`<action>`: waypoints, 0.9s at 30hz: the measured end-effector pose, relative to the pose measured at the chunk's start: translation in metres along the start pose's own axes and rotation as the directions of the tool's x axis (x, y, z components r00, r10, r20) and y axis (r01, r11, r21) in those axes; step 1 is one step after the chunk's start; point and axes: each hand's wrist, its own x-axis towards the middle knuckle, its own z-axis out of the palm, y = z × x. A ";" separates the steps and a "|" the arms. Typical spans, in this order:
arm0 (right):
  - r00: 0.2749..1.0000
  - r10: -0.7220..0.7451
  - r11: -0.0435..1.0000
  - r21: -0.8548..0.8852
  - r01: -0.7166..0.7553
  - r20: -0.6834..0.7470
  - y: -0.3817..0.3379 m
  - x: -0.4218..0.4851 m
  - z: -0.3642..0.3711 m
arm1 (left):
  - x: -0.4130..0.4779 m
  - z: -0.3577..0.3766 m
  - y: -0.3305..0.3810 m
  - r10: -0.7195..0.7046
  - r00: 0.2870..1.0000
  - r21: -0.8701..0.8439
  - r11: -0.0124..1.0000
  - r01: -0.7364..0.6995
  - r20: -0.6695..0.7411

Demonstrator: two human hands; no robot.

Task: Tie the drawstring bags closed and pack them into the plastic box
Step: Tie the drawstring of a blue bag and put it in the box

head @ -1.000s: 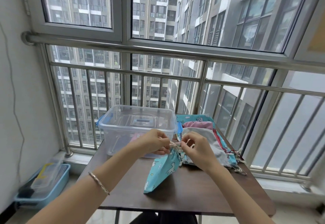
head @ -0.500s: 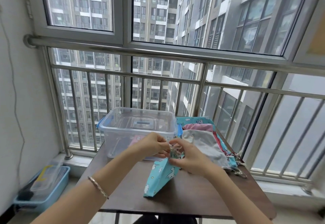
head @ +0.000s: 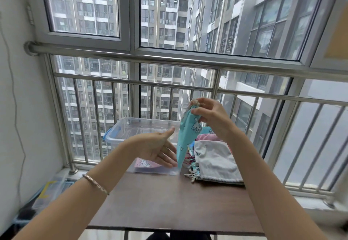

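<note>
A turquoise drawstring bag (head: 186,132) with a cartoon print hangs in the air, its gathered top pinched by my right hand (head: 211,116). My left hand (head: 156,148) is open beside the bag's lower end, palm up, fingers near or touching the fabric. Behind them stands the clear plastic box (head: 120,136) with blue handles; a pink bag (head: 145,163) shows through its front wall. A pile of more bags lies on the table to the right, a light grey bag (head: 214,160) on top, pink and turquoise ones under it.
The dark brown table (head: 169,202) fills the near centre. A steel railing (head: 169,60) and window run close behind the box. On the floor at the left sits a blue-rimmed bin (head: 50,190) beside the white wall.
Both hands were working the drawstring at the bag's top on the table. My right hand has since lifted the bag up by its top, and my left hand has let go and opened.
</note>
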 end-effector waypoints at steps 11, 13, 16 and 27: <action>0.992 0.016 0.999 0.031 -0.012 -0.127 0.027 0.026 -0.015 | 0.010 -0.042 0.033 0.182 0.894 -0.168 0.948 -0.270 -0.410; 0.995 0.060 0.991 -0.114 -0.069 -0.083 0.041 0.034 -0.012 | 0.015 -0.057 0.039 0.218 0.838 -0.018 0.965 -0.262 -0.501; 0.991 0.134 0.945 -0.305 -0.120 0.025 0.060 0.052 0.001 | 0.028 -0.079 0.043 0.261 0.759 0.190 0.965 -0.183 -0.596; 0.784 0.573 0.381 -0.925 0.000 0.236 0.127 0.115 0.065 | 0.083 -0.109 0.017 0.005 0.769 0.660 0.517 0.545 -0.639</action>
